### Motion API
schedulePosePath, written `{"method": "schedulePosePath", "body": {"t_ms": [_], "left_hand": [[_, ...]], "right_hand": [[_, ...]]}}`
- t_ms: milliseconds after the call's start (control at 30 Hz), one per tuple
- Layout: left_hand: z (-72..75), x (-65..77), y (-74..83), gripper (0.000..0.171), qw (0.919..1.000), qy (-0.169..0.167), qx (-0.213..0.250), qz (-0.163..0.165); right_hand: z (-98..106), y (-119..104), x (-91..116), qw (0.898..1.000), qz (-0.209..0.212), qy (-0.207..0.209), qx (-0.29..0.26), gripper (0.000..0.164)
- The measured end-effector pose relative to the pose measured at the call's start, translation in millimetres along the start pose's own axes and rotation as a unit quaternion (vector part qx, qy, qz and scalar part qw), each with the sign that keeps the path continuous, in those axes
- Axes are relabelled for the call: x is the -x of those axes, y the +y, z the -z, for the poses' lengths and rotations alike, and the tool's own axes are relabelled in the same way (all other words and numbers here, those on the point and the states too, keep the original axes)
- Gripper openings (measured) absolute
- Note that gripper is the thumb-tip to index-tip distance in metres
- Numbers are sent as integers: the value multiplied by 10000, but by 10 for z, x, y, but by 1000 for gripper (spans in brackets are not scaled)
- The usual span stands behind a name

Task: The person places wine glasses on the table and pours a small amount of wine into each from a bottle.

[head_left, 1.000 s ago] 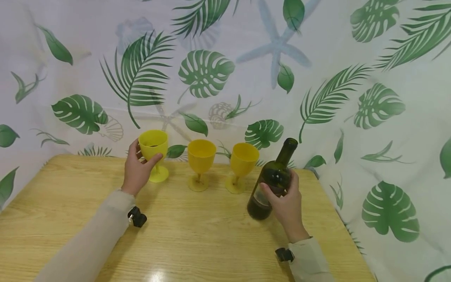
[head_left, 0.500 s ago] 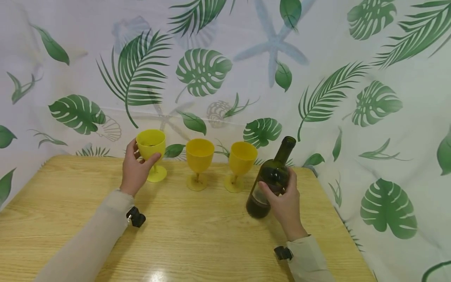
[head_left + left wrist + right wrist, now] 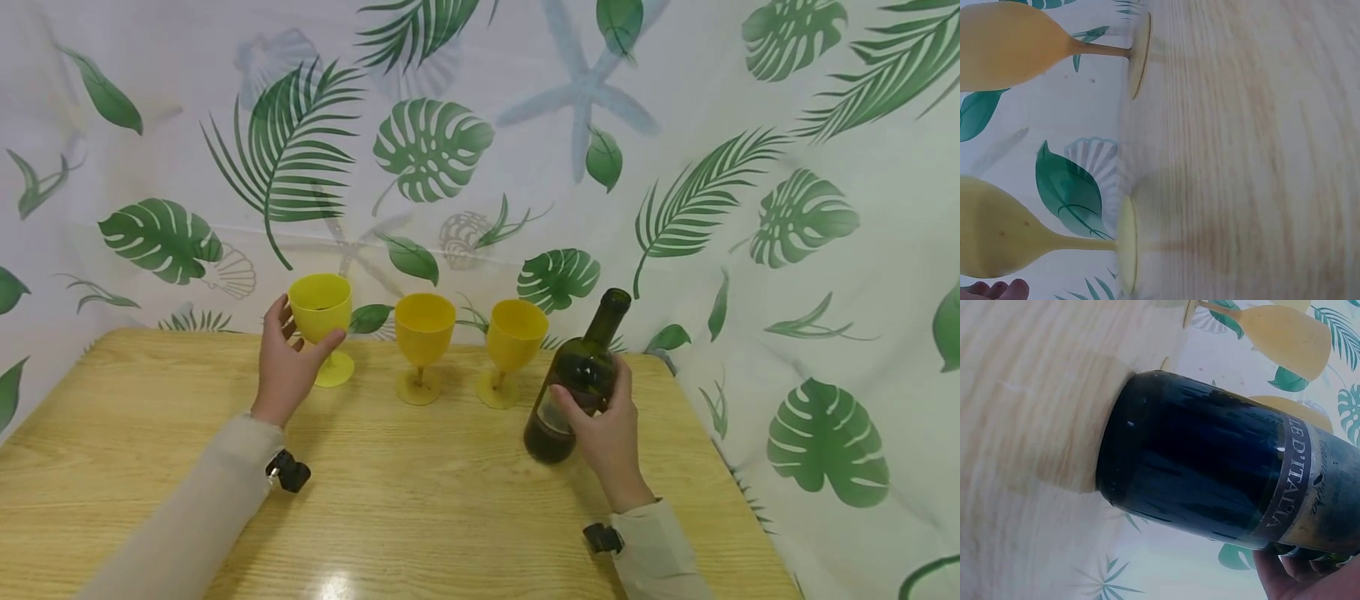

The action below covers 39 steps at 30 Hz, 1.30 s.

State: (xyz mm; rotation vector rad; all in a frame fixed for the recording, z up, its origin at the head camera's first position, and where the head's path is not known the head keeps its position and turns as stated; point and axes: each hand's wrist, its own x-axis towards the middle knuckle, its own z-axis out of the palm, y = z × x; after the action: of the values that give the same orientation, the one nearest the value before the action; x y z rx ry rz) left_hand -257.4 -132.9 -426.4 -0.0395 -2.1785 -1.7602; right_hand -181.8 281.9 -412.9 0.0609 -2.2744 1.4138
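1. The left hand (image 3: 288, 367) curves round the bowl of the left goblet (image 3: 321, 312), thumb on the near side, fingers on the outer side; how firmly it presses I cannot tell.
2. The right hand (image 3: 606, 437) is clamped on the bottle (image 3: 581, 371), thumb across the front, fingers wrapped round the far side.
3. Between the two hands stand the middle goblet (image 3: 425, 333), nearer the left hand, and the right goblet (image 3: 517, 337), just beside the bottle; both are upright on the tabletop (image 3: 420, 517).
4. The bottle looks like glass: probably heavy, stiff, smooth enough to slip and breakable. Its broad body around the label (image 3: 1316, 500), where the right hand has it, seems the sound hold; the narrow neck (image 3: 606, 317) above that hand would serve for steering.
5. The goblets look like light, stiff plastic, likely easy to tip. Something dark shows inside the left one, so a gentle hold low on the bowl suits the left hand.
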Motion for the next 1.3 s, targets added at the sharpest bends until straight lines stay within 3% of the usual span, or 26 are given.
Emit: {"method": "schedulePosePath", "body": {"t_ms": [367,533,667,867,1033,1300], "left_hand": [[38,215,143,100,9994,216,143,244],[-61,366,251,94,9988,435,98,-210],[-199,457,284,85,9969,57,-66,-776],[-437,506,352,92,9902,-838,-340,-1068],[-633,469,409,98,9883,-1159,-381,-911],[-857,398,405,113,9892,-1386,-465,-56]], "right_hand": [[-2,6,-8,10000,15,-1,-50,81],[2,31,-17,10000,19,40,15,81],[-5,55,-30,10000,64,65,31,81],[-25,73,-38,10000,57,14,42,82],[-23,73,-31,10000,46,-42,26,83],[-14,61,-37,9999,78,-56,-47,83]]}}
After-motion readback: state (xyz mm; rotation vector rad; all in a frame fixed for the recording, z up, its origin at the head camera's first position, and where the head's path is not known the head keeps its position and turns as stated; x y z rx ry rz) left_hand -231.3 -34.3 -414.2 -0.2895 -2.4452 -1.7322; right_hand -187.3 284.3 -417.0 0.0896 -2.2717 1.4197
